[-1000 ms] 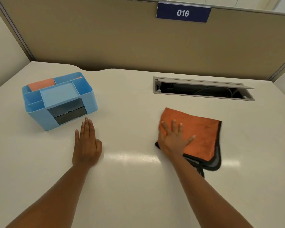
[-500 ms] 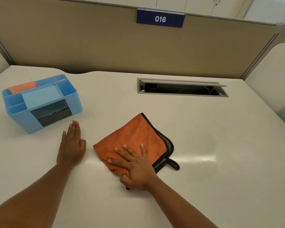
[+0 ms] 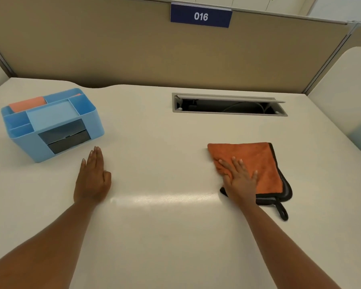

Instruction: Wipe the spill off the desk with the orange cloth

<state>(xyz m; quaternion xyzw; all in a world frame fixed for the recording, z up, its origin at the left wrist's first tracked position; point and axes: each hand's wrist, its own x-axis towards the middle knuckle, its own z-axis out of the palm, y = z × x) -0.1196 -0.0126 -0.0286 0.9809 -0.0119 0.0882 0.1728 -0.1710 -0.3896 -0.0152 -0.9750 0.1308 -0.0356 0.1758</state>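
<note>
Cream desk (image 3: 158, 236) nearest; the left hand (image 3: 93, 180) lies flat, fingers together, holding nothing. Right hand (image 3: 241, 180) presses splayed fingers on the folded orange microfibre cloth (image 3: 258, 161), right of centre, long axis left-right, black hanging loop (image 3: 282, 212) pointing nearward. Beyond: blue plastic organiser (image 3: 50, 124), cable hatch (image 3: 227, 105).

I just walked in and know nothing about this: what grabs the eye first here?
The orange cloth lies at the right of the pale desk, with the right hand pressed flat on it. The left hand rests flat just before a blue organizer at the left.
</note>
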